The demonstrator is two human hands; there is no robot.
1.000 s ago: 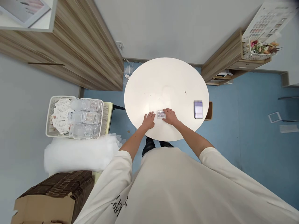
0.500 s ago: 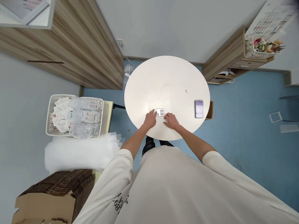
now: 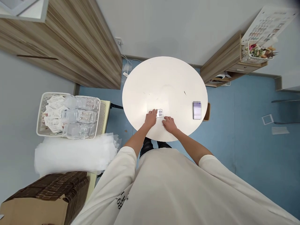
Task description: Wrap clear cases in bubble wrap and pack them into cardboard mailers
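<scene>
A small clear plastic case (image 3: 159,113) with rows of little shiny pieces inside lies flat near the front of the white oval table (image 3: 164,75). My left hand (image 3: 151,118) rests at its left edge, fingers stretched out and fingertips touching or just over it. On the other side, my right hand (image 3: 169,123) lies on the tabletop just off the case's lower right corner, its fingers loosely bent and apart. What the small pieces are is too fine to make out.
A phone (image 3: 197,110) lies at the table's right side. On the left stand a white basket (image 3: 99,120) of clear packages and cards, a stack of white wrapping sheets (image 3: 75,153) and folded cardboard boxes (image 3: 35,209). Wooden cabinets (image 3: 93,40) flank the table.
My right hand has let go of the case's right side and drawn back a little toward me. My left hand has come over to the case's left edge. The view has shifted slightly.
</scene>
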